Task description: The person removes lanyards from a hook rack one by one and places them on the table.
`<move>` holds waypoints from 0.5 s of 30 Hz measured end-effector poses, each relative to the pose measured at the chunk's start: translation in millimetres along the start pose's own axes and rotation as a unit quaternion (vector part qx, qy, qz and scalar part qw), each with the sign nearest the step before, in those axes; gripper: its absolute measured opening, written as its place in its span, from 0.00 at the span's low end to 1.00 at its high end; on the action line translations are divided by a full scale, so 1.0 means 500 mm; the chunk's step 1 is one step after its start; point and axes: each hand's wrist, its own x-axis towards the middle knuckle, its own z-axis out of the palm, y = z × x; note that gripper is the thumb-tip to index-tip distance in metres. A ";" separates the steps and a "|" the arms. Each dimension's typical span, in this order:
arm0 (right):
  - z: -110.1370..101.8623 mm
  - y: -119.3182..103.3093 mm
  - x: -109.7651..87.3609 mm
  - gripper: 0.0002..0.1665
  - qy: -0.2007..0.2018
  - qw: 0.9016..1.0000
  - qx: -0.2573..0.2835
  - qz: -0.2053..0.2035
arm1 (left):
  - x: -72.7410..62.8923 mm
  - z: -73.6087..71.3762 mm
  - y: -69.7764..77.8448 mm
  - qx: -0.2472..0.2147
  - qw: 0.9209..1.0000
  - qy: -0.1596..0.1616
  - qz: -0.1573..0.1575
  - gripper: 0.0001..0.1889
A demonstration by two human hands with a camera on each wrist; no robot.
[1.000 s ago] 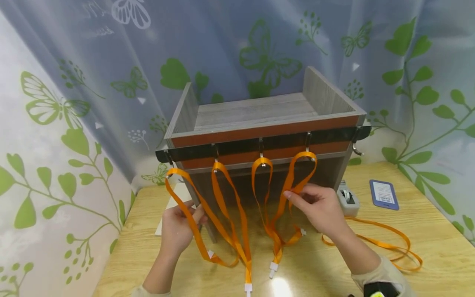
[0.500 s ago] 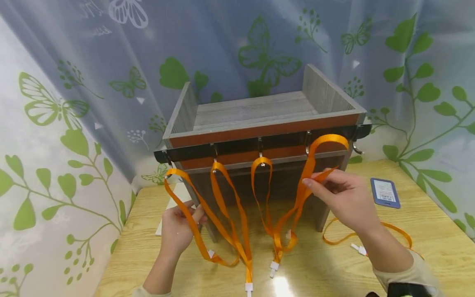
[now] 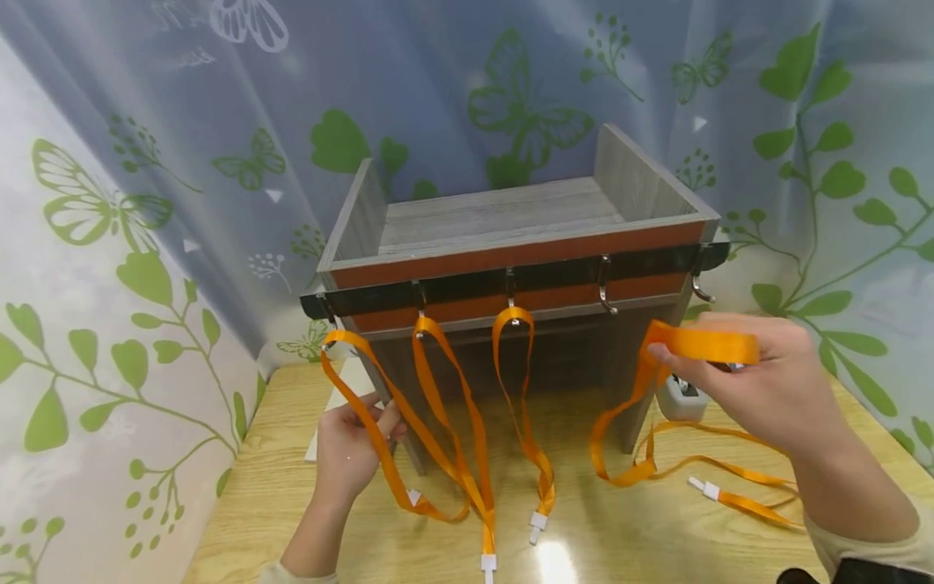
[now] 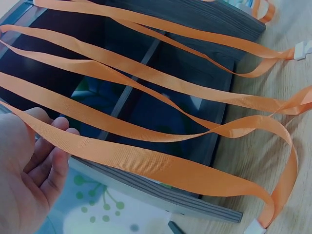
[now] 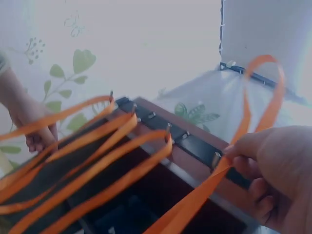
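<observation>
In the head view my right hand (image 3: 777, 385) pinches an orange lanyard (image 3: 711, 345), its loop off the hooks and its strap trailing down to the right of the shelf. My left hand (image 3: 349, 446) grips the left side panel of a small grey wooden shelf (image 3: 503, 215). Fixed across the shelf's front is a black hook rail (image 3: 467, 284). Orange lanyards hang from its three left hooks, the leftmost lanyard (image 4: 146, 161) passing over my left hand. On the right, a metal hook (image 3: 605, 292) and the end hook (image 3: 700, 288) are bare.
Another orange lanyard (image 3: 759, 509) with a white clip lies on the wooden table (image 3: 248, 495) at the right. A white tape dispenser (image 3: 682, 399) sits beside the shelf's right side. A white sheet-like item lies behind my left hand. Patterned curtains stand close behind.
My right hand has lifted the lanyard off the fourth hook and carried it to the right, drawing its strap away from the third lanyard. The left hand has stayed in place.
</observation>
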 end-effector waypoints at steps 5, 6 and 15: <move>-0.028 0.019 -0.025 0.24 -0.066 0.995 -0.059 0.039 | 0.000 0.002 0.001 0.001 1.000 0.004 -0.011 0.11; -0.033 0.022 -0.030 0.22 -0.077 0.994 -0.067 0.045 | 0.000 0.002 0.001 0.000 1.000 0.005 -0.012 0.11; -0.059 0.056 -0.075 0.16 -0.132 0.981 -0.088 0.109 | -0.001 0.004 0.002 -0.003 1.000 0.008 -0.006 0.09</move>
